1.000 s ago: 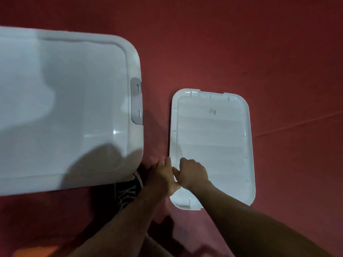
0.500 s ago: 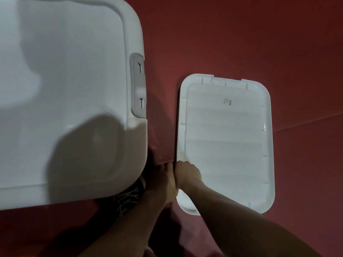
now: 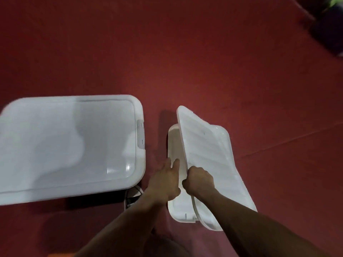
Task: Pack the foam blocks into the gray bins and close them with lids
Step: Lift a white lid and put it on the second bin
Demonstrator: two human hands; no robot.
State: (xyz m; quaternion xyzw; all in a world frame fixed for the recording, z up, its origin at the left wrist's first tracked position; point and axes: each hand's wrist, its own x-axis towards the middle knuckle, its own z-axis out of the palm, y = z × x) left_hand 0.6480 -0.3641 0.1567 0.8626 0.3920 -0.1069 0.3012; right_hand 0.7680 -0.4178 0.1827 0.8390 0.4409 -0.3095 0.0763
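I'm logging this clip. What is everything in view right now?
Bin: one, pale gray, lid on, left on the floor.
Upper lid: one, white, right of the bin, tilted up.
Lower lid: one, white, flat beneath it.
Floor: red.
Shoe: one, dark, by the bin's near corner.
Blurred dark thing: one, top right corner.
Left hand: fingers straight on the lower lid.
Right hand: grips the upper lid's edge.
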